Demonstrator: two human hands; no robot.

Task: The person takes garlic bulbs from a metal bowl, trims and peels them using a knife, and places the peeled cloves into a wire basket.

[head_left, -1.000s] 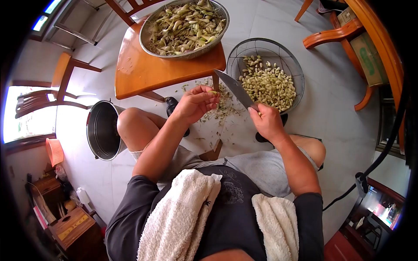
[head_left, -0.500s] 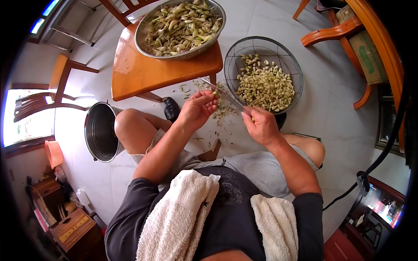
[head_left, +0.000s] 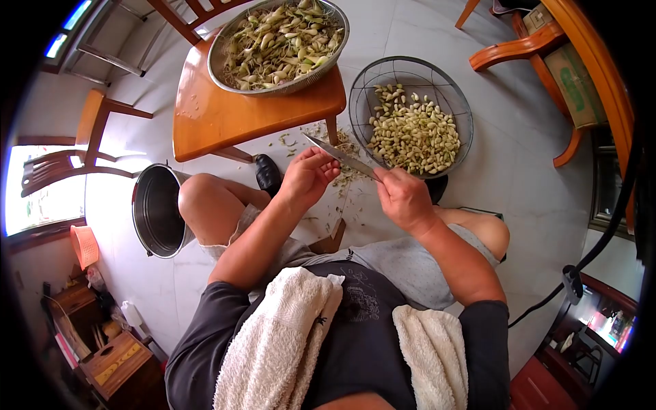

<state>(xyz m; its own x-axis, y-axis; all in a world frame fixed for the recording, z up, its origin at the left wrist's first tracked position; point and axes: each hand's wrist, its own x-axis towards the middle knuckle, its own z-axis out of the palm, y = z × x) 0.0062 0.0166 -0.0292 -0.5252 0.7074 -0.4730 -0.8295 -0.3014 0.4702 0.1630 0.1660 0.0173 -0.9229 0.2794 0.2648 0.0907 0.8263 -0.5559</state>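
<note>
My right hand [head_left: 408, 198] is closed around the handle of a knife [head_left: 345, 160]. Its long metal blade points up and left, crossing in front of the fingertips of my left hand [head_left: 306, 176]. Those fingers are pinched together on a small pale bulb, mostly hidden by the blade and fingers. Past my right hand, a round wire-framed basket [head_left: 465, 119] on the floor holds many trimmed pale bulbs [head_left: 417, 133]. Untrimmed bulbs with stems and roots [head_left: 283, 44] fill a metal colander [head_left: 213, 58] in front of my left hand.
The colander stands on a wooden chair [head_left: 198, 116]. Trimmings [head_left: 352, 171] litter the floor between chair and basket. A dark metal bucket [head_left: 160, 208] is beside my left knee. Wooden furniture [head_left: 526, 48] stands at the far right, and a towel [head_left: 280, 335] hangs over my chest.
The knife blade has shifted left and now lies across the left fingertips. My right hand has moved slightly left with it. The yellowish bulb tip seen at the left fingers is now covered.
</note>
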